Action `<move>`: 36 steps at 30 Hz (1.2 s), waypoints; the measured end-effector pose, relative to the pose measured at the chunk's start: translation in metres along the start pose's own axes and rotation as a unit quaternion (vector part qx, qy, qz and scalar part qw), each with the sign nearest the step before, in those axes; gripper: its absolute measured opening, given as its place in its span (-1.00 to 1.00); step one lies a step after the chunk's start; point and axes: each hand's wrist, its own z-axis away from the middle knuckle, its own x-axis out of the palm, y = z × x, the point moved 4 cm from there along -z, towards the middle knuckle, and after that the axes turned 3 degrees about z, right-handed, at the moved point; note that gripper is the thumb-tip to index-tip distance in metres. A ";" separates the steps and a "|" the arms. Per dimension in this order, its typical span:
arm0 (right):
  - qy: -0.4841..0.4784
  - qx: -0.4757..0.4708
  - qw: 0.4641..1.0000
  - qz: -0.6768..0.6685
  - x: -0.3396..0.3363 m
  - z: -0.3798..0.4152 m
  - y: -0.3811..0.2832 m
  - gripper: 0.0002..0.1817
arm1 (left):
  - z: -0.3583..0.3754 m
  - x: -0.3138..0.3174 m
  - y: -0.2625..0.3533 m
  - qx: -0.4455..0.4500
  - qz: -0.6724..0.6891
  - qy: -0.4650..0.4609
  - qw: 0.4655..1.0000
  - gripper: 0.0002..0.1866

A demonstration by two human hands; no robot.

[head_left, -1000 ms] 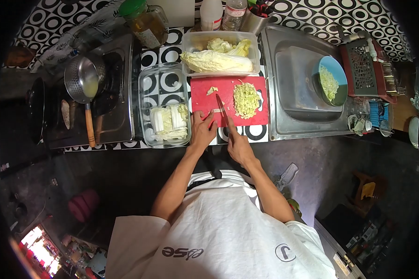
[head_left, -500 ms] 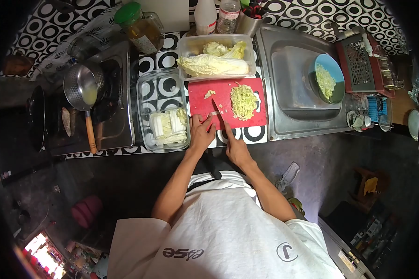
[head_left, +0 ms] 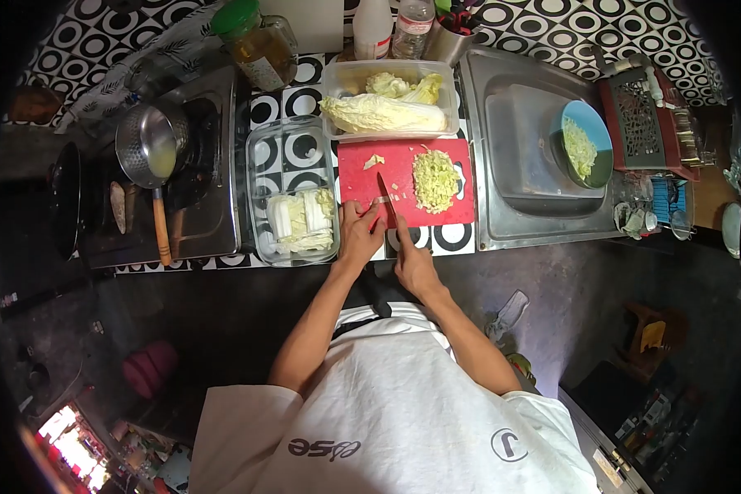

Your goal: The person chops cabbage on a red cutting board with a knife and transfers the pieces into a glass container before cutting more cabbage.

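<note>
A red cutting board [head_left: 362, 169] lies on the patterned counter. My left hand [head_left: 358, 232] presses a small piece of cabbage [head_left: 379, 200] at the board's near edge. My right hand [head_left: 413, 265] grips a red knife [head_left: 387, 200] whose blade rests on that piece, right beside my left fingertips. A heap of chopped cabbage [head_left: 435, 179] sits on the right half of the board. A small scrap [head_left: 374, 161] lies at the far side.
A clear tub [head_left: 389, 103] with cabbage leaves stands behind the board. A glass dish [head_left: 292, 185] of cut stalks is to the left, beside a stove [head_left: 210, 156] with a saucepan [head_left: 150, 148]. The sink [head_left: 527, 156] on the right holds a blue bowl [head_left: 584, 142].
The knife has shifted slightly left along the cabbage piece, and my right hand drew back toward me. My left hand stays pressed on the piece.
</note>
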 end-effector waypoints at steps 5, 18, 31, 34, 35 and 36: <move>0.016 -0.001 1.000 0.000 0.005 -0.007 0.013 -0.09 | 0.000 0.000 0.001 0.013 0.006 0.000 1.000 -0.60; 0.012 -0.031 0.999 -0.017 -0.015 -0.011 -0.014 -0.12 | -0.001 0.001 0.001 0.014 0.013 0.003 1.000 -0.59; 0.027 -0.024 0.999 0.001 0.003 -0.009 0.010 -0.12 | -0.001 0.000 0.001 0.022 0.003 0.005 1.000 -0.58; 0.005 -0.008 1.000 0.013 -0.002 -0.001 0.009 -0.11 | -0.001 -0.002 0.003 0.021 0.010 0.006 1.000 -0.58; 0.002 -0.008 1.000 0.012 -0.002 -0.002 0.010 -0.11 | -0.001 -0.002 0.003 0.016 0.011 0.002 1.000 -0.58; -0.001 -0.006 1.000 0.009 -0.001 -0.002 0.010 -0.11 | 0.000 -0.001 0.003 0.014 0.010 0.002 1.000 -0.58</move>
